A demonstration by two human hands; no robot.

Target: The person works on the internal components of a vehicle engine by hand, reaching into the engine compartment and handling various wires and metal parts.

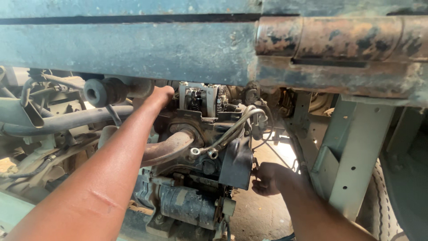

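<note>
- The left hand is reached far into the engine bay, up beside the open valve gear; its fingers are hidden behind the engine, so whether it is clenched or released cannot be told.
- The left forearm is stretched from the near left corner up across the rusty exhaust pipe.
- The right hand is held low, just right of the black cover on the engine's right side; the fingers are curled in shadow, and what is grasped, if anything, cannot be told.
- The engine is seen in the middle, under the blue-green panel.
- A starter motor is mounted low on the near side of the engine.
- Thin metal pipes are curved from the exhaust pipe up to the right.
- A black hose is laid at the left, and a rubber-ended rod above it.
- A rusty hinge is seen at the upper right, with a grey frame bracket below it.
</note>
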